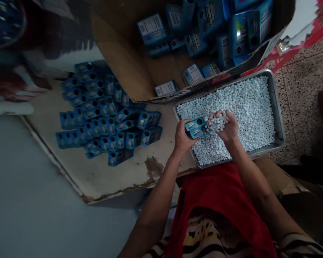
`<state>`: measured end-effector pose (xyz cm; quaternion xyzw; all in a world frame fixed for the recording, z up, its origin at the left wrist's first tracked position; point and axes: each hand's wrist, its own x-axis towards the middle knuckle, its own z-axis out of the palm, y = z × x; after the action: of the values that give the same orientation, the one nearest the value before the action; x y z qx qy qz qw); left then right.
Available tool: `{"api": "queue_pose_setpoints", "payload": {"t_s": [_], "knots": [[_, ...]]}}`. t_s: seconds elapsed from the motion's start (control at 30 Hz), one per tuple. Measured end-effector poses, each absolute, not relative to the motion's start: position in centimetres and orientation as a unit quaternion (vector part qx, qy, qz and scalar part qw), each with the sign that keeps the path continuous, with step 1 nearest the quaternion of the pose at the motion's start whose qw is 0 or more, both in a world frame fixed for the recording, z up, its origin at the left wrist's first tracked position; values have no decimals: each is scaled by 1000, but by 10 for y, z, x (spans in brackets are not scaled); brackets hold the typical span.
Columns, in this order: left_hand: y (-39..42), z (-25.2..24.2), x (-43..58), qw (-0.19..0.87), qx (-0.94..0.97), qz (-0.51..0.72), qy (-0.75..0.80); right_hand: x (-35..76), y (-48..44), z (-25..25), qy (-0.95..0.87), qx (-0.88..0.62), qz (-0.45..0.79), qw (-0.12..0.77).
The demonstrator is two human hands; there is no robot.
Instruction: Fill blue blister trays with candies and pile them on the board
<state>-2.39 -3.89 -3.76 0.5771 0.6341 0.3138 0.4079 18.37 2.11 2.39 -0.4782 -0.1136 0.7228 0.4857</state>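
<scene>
Head view: left fingers (pixel 181 127) clasp blue boxes (pixel 195 124), loosely curled right fingers (pixel 231 118) cup pellets (pixel 217 123).

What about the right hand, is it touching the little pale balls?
Touching. The head view shows pale balls heaped directly in the cupped right hand.

A pale table (pixel 104 181) is standing in the middle, and its edges are looking chipped and brown. A dark, worn patch (pixel 154 168) is showing on its top. On the right, a speckled floor (pixel 292 93) is lying flat, with thin lines running across it. On the left, a smooth gray-blue wall or floor (pixel 29 186) is spreading out. The light is looking dim.
</scene>
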Motion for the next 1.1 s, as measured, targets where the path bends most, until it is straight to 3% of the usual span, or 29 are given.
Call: {"api": "queue_pose_setpoints", "payload": {"t_s": [0.2, 0.4, 0.6, 0.87, 1.1], "knots": [[-41, -33, -18, 467, 562, 330, 598, 134, 27, 52, -215, -488, 664, 524], [-52, -53, 3, 556, 432, 418, 575, 158, 48, 29, 65, -534, 624, 567], [-58, -57, -13, 673, 352, 410, 506, 197, 26, 17, 180, -535, 675, 476], [-40, -30, -11, 642, 383, 310, 586, 208, 14, 23, 130, -553, 654, 500], [-31, -17, -9, 556, 365, 335, 667, 192, 20, 28, 188, -501, 710, 457]]}}
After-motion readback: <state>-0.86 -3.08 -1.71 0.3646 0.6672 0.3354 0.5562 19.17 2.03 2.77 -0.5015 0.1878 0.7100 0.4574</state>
